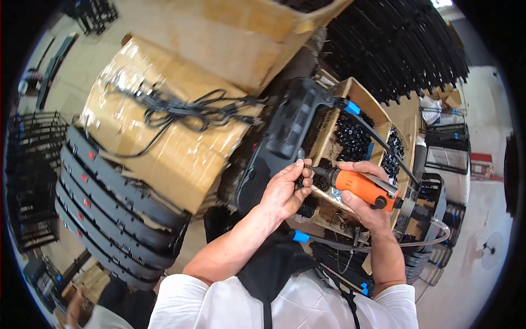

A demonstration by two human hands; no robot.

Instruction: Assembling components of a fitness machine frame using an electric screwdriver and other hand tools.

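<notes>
My right hand (372,215) is wrapped around an orange air screwdriver (356,186), its nose aimed left toward my other hand. A clear hose (438,233) runs from the tool's rear. My left hand (285,189) is closed, with thumb and fingertips pinched at the tip of the bit. Whatever is between those fingertips is too small to make out. Just beyond my left hand lies a large black plastic shell (274,140) with a vented raised part. A black bar with blue wrapping (352,108) slants from the shell's far end over the parts boxes.
Wooden boxes (323,137) right of the shell hold many small black parts (353,137). Left, cardboard (181,159) carries tangled black cables (186,109). Stacked dark curved panels (109,203) stand at far left; black frames (400,44) pile up at back right. Another person's arm (74,307) shows lower left.
</notes>
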